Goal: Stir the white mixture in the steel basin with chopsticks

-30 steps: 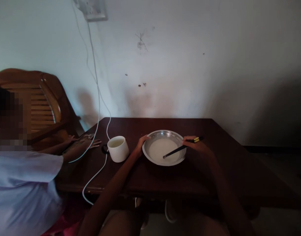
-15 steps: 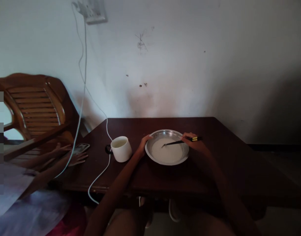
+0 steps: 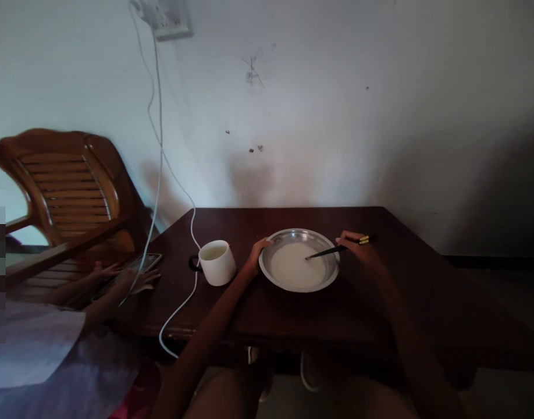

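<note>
A shiny metal bowl (image 3: 299, 234) stands on the dark wooden table (image 3: 232, 224) with a pale, milky liquid (image 3: 295, 269) in it. My left hand (image 3: 255, 255) grips the bowl's left rim. Over the right rim, my right hand (image 3: 353, 244) is closed around black chopsticks (image 3: 328, 252) with gold bands near the top. Their tips slant down to the left and dip into the liquid near the middle of the bowl. Just left of my left hand is a white mug (image 3: 217, 265) with a dark handle and some light liquid inside.
White cables (image 3: 160, 134) run from a wall socket (image 3: 171, 23) down to the table, passing by the mug. On the left, another person's hand (image 3: 143, 281) rests beside a phone (image 3: 149, 263). Behind that person is a wooden chair (image 3: 70, 186). A wall (image 3: 310, 116) borders the table's back edge.
My right hand and the chopsticks have moved to the right, taking the tips toward the bowl's right side. My left hand stays on the rim. The other person's arm has shifted slightly.
</note>
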A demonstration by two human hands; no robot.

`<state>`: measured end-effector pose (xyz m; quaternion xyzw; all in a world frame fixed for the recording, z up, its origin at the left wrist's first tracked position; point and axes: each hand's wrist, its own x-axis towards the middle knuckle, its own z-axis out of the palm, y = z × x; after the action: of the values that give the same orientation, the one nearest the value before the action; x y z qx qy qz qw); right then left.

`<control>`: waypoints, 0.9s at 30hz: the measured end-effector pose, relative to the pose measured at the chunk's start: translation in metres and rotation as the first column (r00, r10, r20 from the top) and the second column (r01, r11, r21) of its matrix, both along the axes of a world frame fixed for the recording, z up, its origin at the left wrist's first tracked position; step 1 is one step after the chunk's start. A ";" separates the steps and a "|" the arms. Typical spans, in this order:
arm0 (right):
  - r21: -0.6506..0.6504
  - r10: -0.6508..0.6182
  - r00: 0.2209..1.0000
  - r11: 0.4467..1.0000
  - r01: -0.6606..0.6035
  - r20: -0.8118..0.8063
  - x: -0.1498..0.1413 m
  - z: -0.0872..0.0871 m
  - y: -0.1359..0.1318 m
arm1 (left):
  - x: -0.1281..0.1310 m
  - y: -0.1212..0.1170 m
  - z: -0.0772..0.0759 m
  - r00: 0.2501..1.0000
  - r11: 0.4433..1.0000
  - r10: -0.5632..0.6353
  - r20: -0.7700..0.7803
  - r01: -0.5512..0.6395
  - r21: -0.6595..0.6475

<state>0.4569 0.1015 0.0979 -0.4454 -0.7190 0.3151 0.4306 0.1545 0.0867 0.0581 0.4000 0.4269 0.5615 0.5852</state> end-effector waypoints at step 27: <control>0.050 0.146 0.984 0.987 -0.152 0.100 -0.007 0.002 -0.006 | 0.001 0.005 -0.003 1.000 1.000 0.008 -0.001 -0.008 -0.003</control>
<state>0.4503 0.0952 0.1001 -0.3925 -0.7788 0.3040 0.3833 0.1552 0.0913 0.0555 0.3976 0.4296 0.5631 0.5833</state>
